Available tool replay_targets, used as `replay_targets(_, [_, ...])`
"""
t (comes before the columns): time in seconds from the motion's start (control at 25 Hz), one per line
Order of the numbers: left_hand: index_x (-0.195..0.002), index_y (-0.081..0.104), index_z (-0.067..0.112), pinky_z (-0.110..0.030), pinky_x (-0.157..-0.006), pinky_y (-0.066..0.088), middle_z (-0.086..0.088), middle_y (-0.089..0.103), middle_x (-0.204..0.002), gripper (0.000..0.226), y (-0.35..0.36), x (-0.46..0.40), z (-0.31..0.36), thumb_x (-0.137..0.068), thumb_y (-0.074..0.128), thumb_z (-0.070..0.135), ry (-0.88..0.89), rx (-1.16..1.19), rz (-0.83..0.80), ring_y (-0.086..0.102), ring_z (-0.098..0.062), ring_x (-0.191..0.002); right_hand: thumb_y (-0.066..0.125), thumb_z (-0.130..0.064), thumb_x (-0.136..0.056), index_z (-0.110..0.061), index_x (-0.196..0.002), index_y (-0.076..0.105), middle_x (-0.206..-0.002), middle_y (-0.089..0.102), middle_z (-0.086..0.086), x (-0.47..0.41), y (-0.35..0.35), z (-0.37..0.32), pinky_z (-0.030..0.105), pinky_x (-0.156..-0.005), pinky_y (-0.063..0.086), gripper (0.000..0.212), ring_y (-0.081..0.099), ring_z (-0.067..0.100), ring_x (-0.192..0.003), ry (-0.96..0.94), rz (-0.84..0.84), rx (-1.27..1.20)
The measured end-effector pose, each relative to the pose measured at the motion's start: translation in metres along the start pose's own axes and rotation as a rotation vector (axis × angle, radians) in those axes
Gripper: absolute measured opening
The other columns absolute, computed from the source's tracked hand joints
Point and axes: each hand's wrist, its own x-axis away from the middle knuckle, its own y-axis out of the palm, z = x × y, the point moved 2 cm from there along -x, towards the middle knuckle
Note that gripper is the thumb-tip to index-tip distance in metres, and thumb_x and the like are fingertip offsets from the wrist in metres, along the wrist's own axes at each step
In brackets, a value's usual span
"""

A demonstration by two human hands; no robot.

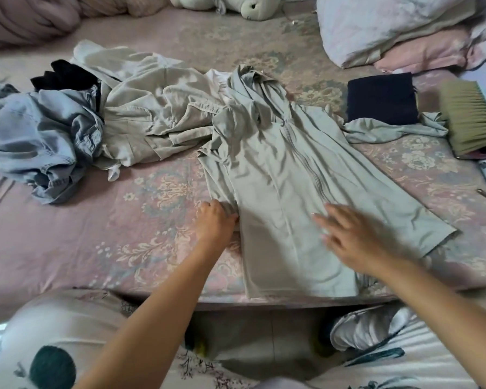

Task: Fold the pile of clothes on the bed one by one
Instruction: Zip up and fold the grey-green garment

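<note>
Two hands are down on the pale green zip jacket (278,175), which lies spread flat across the near half of the bed (82,242), hood toward the far side, hem at the near edge. My left hand (215,220) sits at the jacket's left edge, fingers curled and pinching the bunched cloth there. My right hand (354,240) is over the lower front of the jacket, just right of the zip (306,164), with fingers spread and straight; it is blurred, so I cannot tell if the palm presses the cloth or only skims above it. The hands are well apart, with a smooth panel of the jacket between them. One sleeve (390,130) trails out to the right, its end lying beside a folded dark navy garment (382,98).

The rest of the pile waits to the left: a crumpled beige garment (152,108) touching the jacket's shoulder, a bit of white cloth (218,77) showing between them, a light blue denim piece (40,138) heaped farther left, and something black (63,77) behind it.

At the right edge a bristle brush (472,122) lies on the floral sheet. Far off are a plush toy (227,5), a rolled pink quilt (26,18) and a bundle of pale bedding (399,29). Below the bed edge a grey shoe (368,329) rests on the floor.
</note>
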Motion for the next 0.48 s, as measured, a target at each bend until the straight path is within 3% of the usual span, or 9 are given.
replay_targets(0.08, [-0.107, 0.053, -0.002, -0.033, -0.065, 0.038, -0.016, 0.058, -0.098, 0.021, -0.008, -0.001, 0.007, -0.09, 0.057, 0.009, 0.007, 0.146, 0.008, 0.057, -0.034, -0.092, -0.003, -0.074, -0.079, -0.046, -0.145, -0.01, -0.154, -0.022, -0.011, -0.009, 0.024, -0.024, 0.058, -0.112, 0.001, 0.072, -0.012, 0.018, -0.145, -0.003, -0.125, 0.066])
replay_targets(0.16, [-0.11, 0.051, -0.001, -0.029, -0.059, 0.036, -0.014, 0.053, -0.094, 0.022, -0.034, -0.003, -0.01, -0.089, 0.054, 0.002, 0.047, 0.128, 0.062, 0.055, -0.03, -0.085, -0.028, -0.078, -0.062, -0.05, -0.135, -0.032, -0.142, -0.043, -0.015, -0.008, 0.035, -0.031, 0.061, -0.108, -0.014, 0.078, -0.034, 0.017, -0.137, 0.034, -0.166, 0.147])
replay_targets(0.28, [-0.114, 0.047, -0.002, -0.038, -0.064, 0.037, -0.026, 0.05, -0.105, 0.039, -0.093, -0.006, -0.066, -0.078, 0.062, -0.004, 0.093, -0.214, 0.334, 0.052, -0.04, -0.092, -0.036, -0.075, -0.058, -0.048, -0.132, -0.037, -0.143, -0.043, -0.012, -0.005, 0.036, -0.03, 0.062, -0.107, -0.015, 0.078, -0.035, 0.021, -0.137, 0.043, -0.179, 0.168])
replay_targets(0.36, [-0.114, 0.044, -0.006, -0.05, -0.069, 0.039, -0.033, 0.046, -0.108, 0.04, -0.122, -0.007, -0.105, -0.075, 0.052, -0.014, 0.009, -0.337, 0.458, 0.049, -0.048, -0.093, -0.035, -0.075, -0.061, -0.046, -0.135, -0.034, -0.146, -0.038, -0.01, -0.006, 0.036, -0.033, 0.063, -0.107, -0.014, 0.079, -0.031, 0.022, -0.14, 0.045, -0.191, 0.167])
replay_targets(0.48, [-0.105, 0.053, -0.015, -0.052, -0.076, 0.043, -0.039, 0.048, -0.107, 0.028, -0.137, -0.026, -0.155, -0.078, 0.052, -0.011, -0.148, -0.373, 0.391, 0.05, -0.051, -0.094, -0.032, -0.073, -0.066, -0.041, -0.139, -0.026, -0.153, -0.026, -0.006, -0.022, 0.032, -0.051, 0.062, -0.107, -0.012, 0.08, -0.024, 0.02, -0.142, 0.005, -0.148, 0.158])
